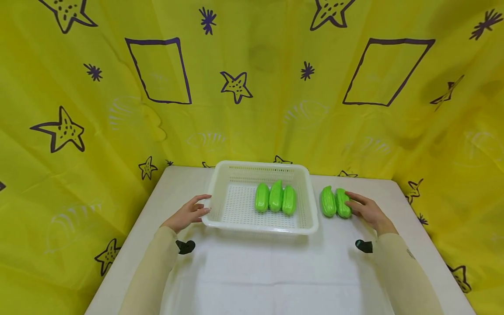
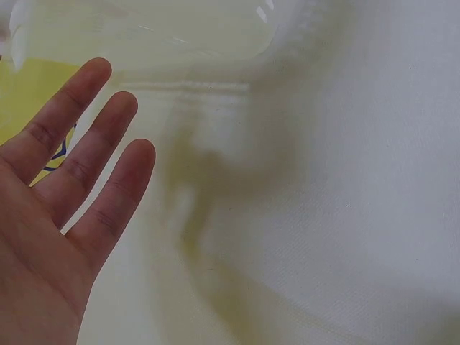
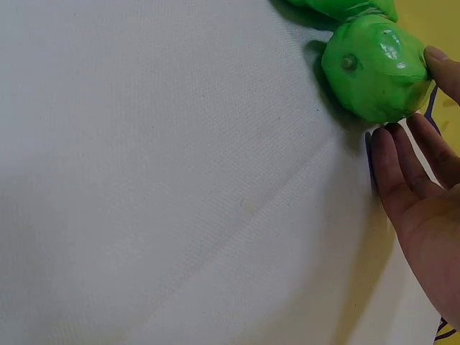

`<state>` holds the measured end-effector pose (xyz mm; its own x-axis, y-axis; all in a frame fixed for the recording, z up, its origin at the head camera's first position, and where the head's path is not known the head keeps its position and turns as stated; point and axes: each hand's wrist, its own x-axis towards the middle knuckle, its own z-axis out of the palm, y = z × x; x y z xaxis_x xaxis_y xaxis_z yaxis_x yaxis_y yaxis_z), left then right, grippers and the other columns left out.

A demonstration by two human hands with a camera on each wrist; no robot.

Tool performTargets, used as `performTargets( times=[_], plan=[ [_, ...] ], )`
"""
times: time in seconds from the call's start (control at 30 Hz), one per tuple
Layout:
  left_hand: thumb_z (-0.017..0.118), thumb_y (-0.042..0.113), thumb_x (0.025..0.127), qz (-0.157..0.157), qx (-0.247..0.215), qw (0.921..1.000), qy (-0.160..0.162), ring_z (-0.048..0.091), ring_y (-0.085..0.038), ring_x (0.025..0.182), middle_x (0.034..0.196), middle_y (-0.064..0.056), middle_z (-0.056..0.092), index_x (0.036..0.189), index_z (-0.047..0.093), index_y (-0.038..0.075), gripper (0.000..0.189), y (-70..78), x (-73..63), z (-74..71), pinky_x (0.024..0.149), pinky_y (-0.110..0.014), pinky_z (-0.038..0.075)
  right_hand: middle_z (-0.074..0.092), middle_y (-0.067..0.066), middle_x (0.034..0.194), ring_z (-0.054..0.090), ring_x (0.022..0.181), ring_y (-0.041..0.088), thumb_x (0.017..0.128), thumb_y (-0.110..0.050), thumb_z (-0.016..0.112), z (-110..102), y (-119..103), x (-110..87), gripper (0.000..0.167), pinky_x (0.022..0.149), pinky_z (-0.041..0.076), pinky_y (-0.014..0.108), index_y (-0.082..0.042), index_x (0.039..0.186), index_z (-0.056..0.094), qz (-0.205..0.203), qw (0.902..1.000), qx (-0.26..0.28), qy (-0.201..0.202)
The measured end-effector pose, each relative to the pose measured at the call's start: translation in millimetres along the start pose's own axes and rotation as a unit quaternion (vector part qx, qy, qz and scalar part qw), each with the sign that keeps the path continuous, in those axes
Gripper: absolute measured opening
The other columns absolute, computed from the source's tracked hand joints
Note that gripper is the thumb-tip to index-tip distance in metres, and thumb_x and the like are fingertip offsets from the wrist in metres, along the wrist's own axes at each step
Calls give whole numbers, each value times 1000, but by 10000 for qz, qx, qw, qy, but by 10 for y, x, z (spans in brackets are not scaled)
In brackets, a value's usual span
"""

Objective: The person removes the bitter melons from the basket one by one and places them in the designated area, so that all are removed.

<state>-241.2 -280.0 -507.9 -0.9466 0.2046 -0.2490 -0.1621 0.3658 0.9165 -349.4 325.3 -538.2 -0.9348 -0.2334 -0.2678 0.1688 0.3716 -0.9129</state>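
White basket (image 1: 256, 228) sits by the far edge of the tabletop (image 1: 271, 271), three green gourds (image 1: 276, 197) side by side inside, right of its middle. Two more beside its right wall, toward the tabletop's far right corner. Right hand (image 1: 368, 212): fingers extended, apart, tips at the outer gourd (image 1: 343, 203), not wrapped round it. Left hand (image 1: 190, 214): fingers spread at basket's left wall; can't tell if touching.

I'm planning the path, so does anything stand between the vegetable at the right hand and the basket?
Yes: a second vegetable lies beside the outer vegetable, toward the basket, whose raised right wall comes next. Nothing visible stands between the right hand and the outer vegetable.
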Motion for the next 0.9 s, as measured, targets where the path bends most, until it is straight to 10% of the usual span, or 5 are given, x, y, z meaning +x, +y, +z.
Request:
performTargets(
  times=[0.2,0.4,0.9],
  plan=[
    [63,40,95,36,2,10000,-20,49,-33,125,145,-22,42,149,35,23,63,-7,4,-4,101,-50,45,13,20,160,29,137,31,100,-35,56,-1,-22,-39,70,91,46,14,-8,155,23,-7,10000,-76,39],
    [64,41,94,-53,-31,10000,24,49,-31,125,145,-19,43,148,37,27,62,-6,10,-3,101,-49,45,9,20,161,26,141,38,102,-41,49,-19,-95,-50,71,111,34,44,-10,157,15,54,9995,-126,302],
    [63,39,95,36,16,10000,-41,49,-31,124,144,-20,44,149,35,24,62,-4,-1,-5,100,-50,46,18,23,159,24,140,46,100,-50,47,40,-463,-31,76,112,25,58,-5,155,20,-224,9866,-322,1585]
  ],
)
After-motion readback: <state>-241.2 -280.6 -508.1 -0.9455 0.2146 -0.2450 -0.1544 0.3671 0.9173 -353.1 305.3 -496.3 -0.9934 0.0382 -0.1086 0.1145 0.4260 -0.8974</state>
